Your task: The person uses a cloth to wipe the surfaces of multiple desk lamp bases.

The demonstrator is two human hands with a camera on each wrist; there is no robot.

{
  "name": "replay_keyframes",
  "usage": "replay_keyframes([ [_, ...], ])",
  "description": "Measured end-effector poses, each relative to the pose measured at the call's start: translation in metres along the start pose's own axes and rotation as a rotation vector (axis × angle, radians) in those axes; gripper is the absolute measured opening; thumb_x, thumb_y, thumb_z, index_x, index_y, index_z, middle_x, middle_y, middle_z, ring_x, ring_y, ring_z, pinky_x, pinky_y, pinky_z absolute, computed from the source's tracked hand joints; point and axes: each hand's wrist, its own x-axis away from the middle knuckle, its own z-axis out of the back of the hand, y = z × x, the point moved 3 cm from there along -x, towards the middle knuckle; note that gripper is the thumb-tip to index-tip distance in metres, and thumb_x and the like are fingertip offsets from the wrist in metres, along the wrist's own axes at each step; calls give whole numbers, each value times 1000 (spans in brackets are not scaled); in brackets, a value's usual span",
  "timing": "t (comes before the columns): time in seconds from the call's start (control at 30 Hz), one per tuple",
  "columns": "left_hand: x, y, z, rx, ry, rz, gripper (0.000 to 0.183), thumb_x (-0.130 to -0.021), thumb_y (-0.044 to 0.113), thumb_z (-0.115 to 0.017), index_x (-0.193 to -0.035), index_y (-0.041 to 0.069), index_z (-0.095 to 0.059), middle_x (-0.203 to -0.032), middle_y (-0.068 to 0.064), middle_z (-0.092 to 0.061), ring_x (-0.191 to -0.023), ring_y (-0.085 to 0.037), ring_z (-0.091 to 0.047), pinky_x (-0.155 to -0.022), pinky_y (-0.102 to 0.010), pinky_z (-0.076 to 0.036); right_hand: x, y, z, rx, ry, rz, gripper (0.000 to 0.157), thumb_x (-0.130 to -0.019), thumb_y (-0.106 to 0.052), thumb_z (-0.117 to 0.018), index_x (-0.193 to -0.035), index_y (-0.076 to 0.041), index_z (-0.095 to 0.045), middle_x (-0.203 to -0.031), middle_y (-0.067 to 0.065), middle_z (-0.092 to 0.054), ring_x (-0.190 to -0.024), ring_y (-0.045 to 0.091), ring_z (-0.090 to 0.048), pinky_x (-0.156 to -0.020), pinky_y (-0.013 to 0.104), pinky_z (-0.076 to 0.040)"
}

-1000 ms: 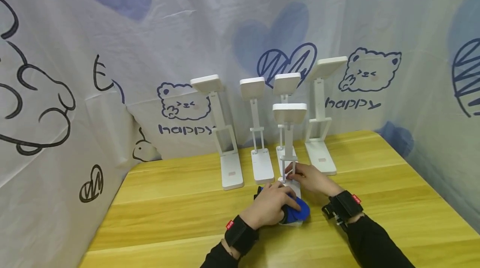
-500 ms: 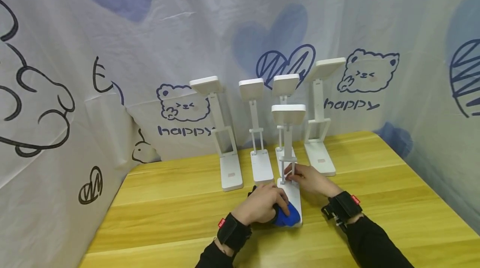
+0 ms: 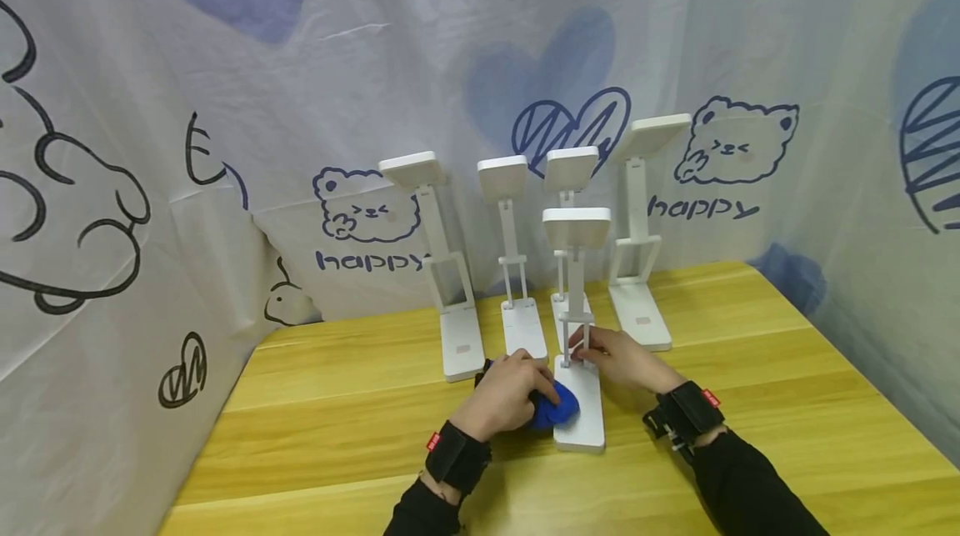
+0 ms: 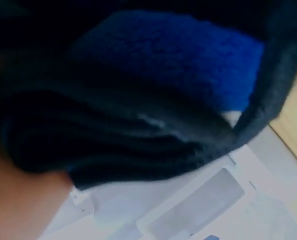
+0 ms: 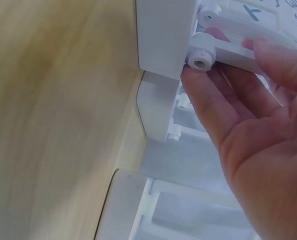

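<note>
A white folding desk lamp [image 3: 581, 428] stands in front of the others, its flat base toward me and its head raised. My left hand [image 3: 504, 396] grips a blue cloth [image 3: 557, 408] at the left edge of that base. In the left wrist view the cloth [image 4: 178, 55] looks fluffy and blue with folded dark edging. My right hand [image 3: 626, 363] holds the lamp's lower arm just above the base. Its thumb and fingers [image 5: 276, 65] pinch a white strut [image 5: 233, 55] beside the round hinge in the right wrist view.
Several similar white lamps stand in a row behind: one at left [image 3: 461, 344], one beside it [image 3: 523, 332], one partly hidden behind the front lamp, one at right [image 3: 641, 319]. All are on a yellow wooden table [image 3: 337, 403]. A printed curtain [image 3: 420, 61] hangs behind.
My left hand has slid the blue cloth leftward across the lamp's base, from its front part to the left edge, baring the base. My right hand and the lamps have stayed in place.
</note>
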Motion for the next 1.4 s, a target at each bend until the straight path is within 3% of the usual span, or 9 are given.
replay_keyframes([
  [0.23, -9, 5, -6, -139, 116, 48, 36, -75, 4, -68, -98, 31, -77, -102, 6, -68, -92, -16, -52, -75, -39, -46, 0, 0, -1, 7, 4, 6, 12, -94, -9, -54, -101, -12, -64, -101, 8, -69, -86, 17, -62, -70, 39, -53],
  [0.47, -18, 14, -19, -257, 123, 129, 40, -79, 12, -69, -114, 32, -70, -113, 2, -66, -95, -20, -50, -73, -41, -46, 0, 1, -1, 5, 3, 34, 14, -95, -8, -54, -104, -11, -64, -101, 9, -70, -91, 22, -63, -74, 43, -54],
  [0.67, -23, 24, -25, -318, 155, 70, 38, -81, 18, -71, -115, 33, -68, -119, 2, -63, -97, -21, -48, -72, -38, -44, 0, 2, 1, 17, -5, 34, 15, -96, -10, -53, -105, -12, -64, -105, 10, -68, -92, 22, -62, -74, 42, -53],
  [0.8, -24, 30, -28, -280, 155, -3, 40, -80, 17, -72, -115, 35, -68, -122, 3, -62, -102, -19, -48, -76, -38, -45, 1, 1, 1, 20, -8, 35, 16, -96, -10, -52, -106, -12, -64, -106, 10, -68, -91, 22, -63, -73, 43, -53],
  [1.0, -20, 34, -27, -184, 99, -115, 46, -78, 7, -69, -112, 38, -70, -124, 7, -61, -110, -18, -47, -88, -45, -46, -1, 1, -1, 28, -10, 63, 15, -96, -11, -52, -105, -12, -64, -103, 9, -69, -86, 19, -63, -71, 41, -53],
  [1.2, -9, 33, -20, -81, 55, -163, 51, -77, -4, -62, -104, 38, -73, -120, 9, -63, -107, -14, -46, -93, -43, -43, -3, -1, -1, 25, -7, 65, 14, -95, -10, -53, -104, -12, -64, -100, 7, -69, -88, 20, -63, -72, 41, -53],
  [1.4, 5, 30, -16, -10, 32, -187, 50, -76, -5, -62, -99, 36, -75, -118, 9, -64, -105, -12, -47, -88, -38, -45, -1, 0, 0, 18, -2, 51, 14, -95, -7, -53, -103, -9, -65, -96, 6, -71, -86, 18, -64, -70, 40, -53],
])
